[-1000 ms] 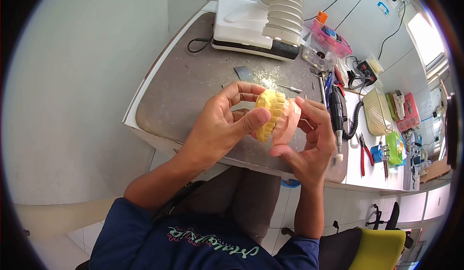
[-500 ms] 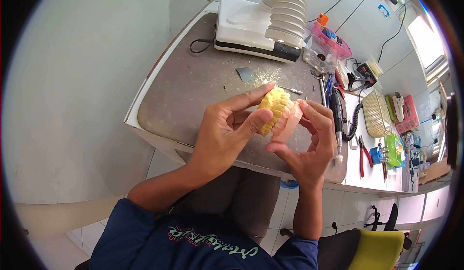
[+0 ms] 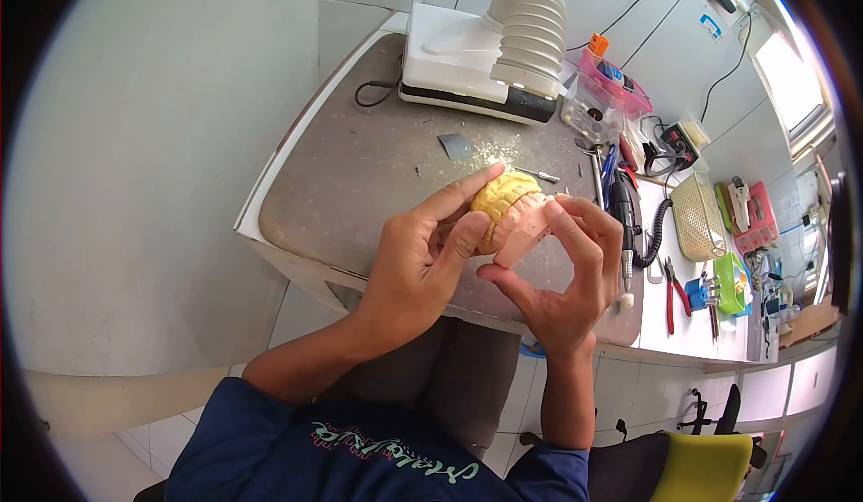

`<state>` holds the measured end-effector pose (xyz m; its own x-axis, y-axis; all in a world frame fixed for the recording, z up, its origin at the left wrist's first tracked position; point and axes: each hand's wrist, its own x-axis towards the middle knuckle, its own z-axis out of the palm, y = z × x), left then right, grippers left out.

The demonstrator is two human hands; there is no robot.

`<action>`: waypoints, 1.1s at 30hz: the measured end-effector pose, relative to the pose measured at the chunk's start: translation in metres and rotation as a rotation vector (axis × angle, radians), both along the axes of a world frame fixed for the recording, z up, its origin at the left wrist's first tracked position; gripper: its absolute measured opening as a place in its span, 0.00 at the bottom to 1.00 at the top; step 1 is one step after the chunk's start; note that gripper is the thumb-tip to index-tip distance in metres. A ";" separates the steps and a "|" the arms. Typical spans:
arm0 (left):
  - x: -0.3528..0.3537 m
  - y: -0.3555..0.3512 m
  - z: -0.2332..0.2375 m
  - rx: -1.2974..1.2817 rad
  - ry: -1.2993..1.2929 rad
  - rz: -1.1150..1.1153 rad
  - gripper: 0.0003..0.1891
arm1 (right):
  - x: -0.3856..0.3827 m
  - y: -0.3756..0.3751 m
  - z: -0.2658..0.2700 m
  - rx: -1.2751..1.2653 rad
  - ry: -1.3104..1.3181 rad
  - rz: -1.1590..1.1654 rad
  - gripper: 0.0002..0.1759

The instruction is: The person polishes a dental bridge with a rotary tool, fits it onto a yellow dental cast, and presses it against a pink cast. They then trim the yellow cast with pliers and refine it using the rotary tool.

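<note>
My left hand (image 3: 415,252) holds a yellow dental cast (image 3: 505,198) between thumb and fingers. A pink dental cast (image 3: 521,232) meets it on the right, teeth side against teeth side. The thumb and fingers of my right hand (image 3: 568,273) grip the pink cast at its outer edge. Both casts are held up above the grey bench mat (image 3: 342,169). Behind them, pale crumbs, a small dark square sheet (image 3: 457,146) and a thin metal bur (image 3: 538,174) lie on the mat.
A white machine (image 3: 454,53) with a ribbed hose (image 3: 530,35) stands at the back. To the right are a black handpiece (image 3: 623,214), red-handled pliers (image 3: 672,295), a cream basket (image 3: 698,219), a green basket (image 3: 730,284) and a pink tray (image 3: 620,84).
The two casts have turned and shifted slightly left, showing more of the pink cast's side. My right hand has moved a little left with them, and the view has shifted slightly.
</note>
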<state>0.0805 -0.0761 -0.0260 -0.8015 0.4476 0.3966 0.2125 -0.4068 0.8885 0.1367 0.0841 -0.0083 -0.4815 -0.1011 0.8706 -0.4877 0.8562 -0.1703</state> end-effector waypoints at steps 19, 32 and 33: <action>0.008 0.006 0.000 0.031 0.151 0.082 0.41 | 0.000 0.001 -0.005 0.063 0.087 -0.012 0.36; -0.006 0.003 0.016 -0.102 0.061 0.041 0.38 | 0.007 0.006 0.004 -0.055 -0.121 0.133 0.33; -0.009 0.000 0.014 -0.157 0.166 0.049 0.38 | 0.009 0.007 0.001 -0.060 -0.121 0.132 0.33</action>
<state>0.0714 -0.0756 -0.0123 -0.7535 0.4766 0.4528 0.3766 -0.2516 0.8916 0.1458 0.0915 -0.0074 -0.5689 -0.1201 0.8136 -0.5680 0.7728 -0.2830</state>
